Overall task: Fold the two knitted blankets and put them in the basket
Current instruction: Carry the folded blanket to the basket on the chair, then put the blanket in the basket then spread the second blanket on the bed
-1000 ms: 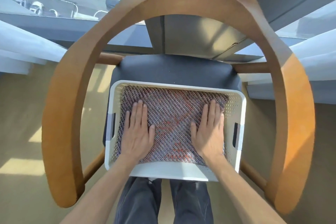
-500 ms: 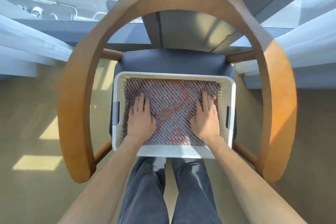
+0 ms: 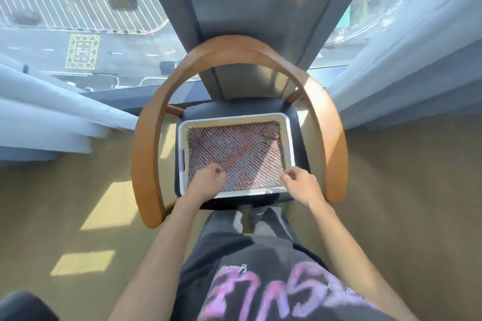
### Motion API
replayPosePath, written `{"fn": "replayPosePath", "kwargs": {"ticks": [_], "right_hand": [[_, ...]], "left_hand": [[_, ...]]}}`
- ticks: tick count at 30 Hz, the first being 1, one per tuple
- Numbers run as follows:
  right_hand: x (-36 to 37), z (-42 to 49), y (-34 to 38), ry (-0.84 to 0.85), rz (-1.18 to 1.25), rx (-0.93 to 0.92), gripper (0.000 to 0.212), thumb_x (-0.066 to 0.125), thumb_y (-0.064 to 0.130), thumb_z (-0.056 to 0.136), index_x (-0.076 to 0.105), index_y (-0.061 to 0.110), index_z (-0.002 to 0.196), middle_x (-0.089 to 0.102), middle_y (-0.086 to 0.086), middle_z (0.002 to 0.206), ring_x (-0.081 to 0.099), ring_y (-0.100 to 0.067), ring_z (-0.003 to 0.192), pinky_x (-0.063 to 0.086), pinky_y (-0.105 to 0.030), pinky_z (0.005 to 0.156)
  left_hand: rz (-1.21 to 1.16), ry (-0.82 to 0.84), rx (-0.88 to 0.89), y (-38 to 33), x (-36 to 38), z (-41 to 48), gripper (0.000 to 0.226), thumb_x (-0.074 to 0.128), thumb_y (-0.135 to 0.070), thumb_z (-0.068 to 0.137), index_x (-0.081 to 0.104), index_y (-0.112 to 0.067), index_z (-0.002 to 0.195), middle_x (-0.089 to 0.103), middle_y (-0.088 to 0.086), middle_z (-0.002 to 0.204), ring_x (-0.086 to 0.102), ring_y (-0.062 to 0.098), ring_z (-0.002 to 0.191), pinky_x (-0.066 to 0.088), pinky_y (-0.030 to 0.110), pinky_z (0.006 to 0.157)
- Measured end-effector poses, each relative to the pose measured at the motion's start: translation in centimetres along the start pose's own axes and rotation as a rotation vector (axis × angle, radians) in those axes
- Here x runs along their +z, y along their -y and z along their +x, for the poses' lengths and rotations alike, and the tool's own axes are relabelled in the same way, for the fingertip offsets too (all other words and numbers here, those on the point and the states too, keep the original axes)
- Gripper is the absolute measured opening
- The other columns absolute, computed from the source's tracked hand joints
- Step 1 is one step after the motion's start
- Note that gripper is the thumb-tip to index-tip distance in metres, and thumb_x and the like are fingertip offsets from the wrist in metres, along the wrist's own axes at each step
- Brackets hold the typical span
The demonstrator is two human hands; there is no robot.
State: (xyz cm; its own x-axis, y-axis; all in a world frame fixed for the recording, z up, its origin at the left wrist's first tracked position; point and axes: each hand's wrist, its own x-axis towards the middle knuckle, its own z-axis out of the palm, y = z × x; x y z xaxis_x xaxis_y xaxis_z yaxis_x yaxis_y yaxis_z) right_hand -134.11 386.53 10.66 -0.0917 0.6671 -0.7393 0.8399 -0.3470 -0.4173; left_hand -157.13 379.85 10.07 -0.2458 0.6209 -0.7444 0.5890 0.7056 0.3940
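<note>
Now | left hand (image 3: 208,178), right hand (image 3: 300,181) at basket (image 3: 234,119) near corners, loosely curled, empty | knitted blanket (image 3: 234,148) lies forward of both.

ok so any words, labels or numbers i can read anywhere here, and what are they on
Large pink lettering on the black shirt: upside down to the camera, blurred, cut off by the frame edge; not readable.
Small script above it: too small to read.
Yellow box marking on the road: a pattern, nothing legible.
The basket: no label shows.
</note>
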Motion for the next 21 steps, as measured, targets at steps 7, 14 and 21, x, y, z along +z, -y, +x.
{"fn": "replayPosePath", "kwargs": {"ticks": [7,14,21], "right_hand": [[0.7,-6.3,-3.1,-0.144,0.217,0.107,0.025,0.047,0.027,0.093,0.063,0.015,0.108,0.064,-0.005,0.108,0.055,-0.022,0.096,0.038,-0.026,0.081],[6.3,-13.3,-6.4,-0.367,0.474,0.285,0.013,0.049,0.025,0.091,0.061,0.021,0.089,0.063,0.003,0.094,0.057,-0.020,0.093,0.042,-0.030,0.078],[13.1,-21.6,-9.5,-0.497,0.687,0.486,0.022,0.044,0.023,0.089,0.064,0.027,0.081,0.062,0.012,0.085,0.059,-0.016,0.090,0.039,-0.021,0.062]], "left_hand": [[0.101,0.085,0.243,-1.9,-0.3,-1.9,0.015,0.045,-0.031,0.091,0.054,-0.027,0.102,0.061,-0.008,0.092,0.055,0.007,0.083,0.038,0.025,0.068],[0.384,0.259,0.457,-2.1,0.6,-3.5,0.019,0.048,-0.030,0.093,0.057,-0.019,0.105,0.060,-0.002,0.097,0.055,0.018,0.091,0.036,0.027,0.077],[0.644,0.417,0.657,-3.7,3.6,-6.1,0.012,0.050,-0.026,0.094,0.057,-0.015,0.095,0.062,0.004,0.087,0.060,0.027,0.093,0.039,0.029,0.076]]}}
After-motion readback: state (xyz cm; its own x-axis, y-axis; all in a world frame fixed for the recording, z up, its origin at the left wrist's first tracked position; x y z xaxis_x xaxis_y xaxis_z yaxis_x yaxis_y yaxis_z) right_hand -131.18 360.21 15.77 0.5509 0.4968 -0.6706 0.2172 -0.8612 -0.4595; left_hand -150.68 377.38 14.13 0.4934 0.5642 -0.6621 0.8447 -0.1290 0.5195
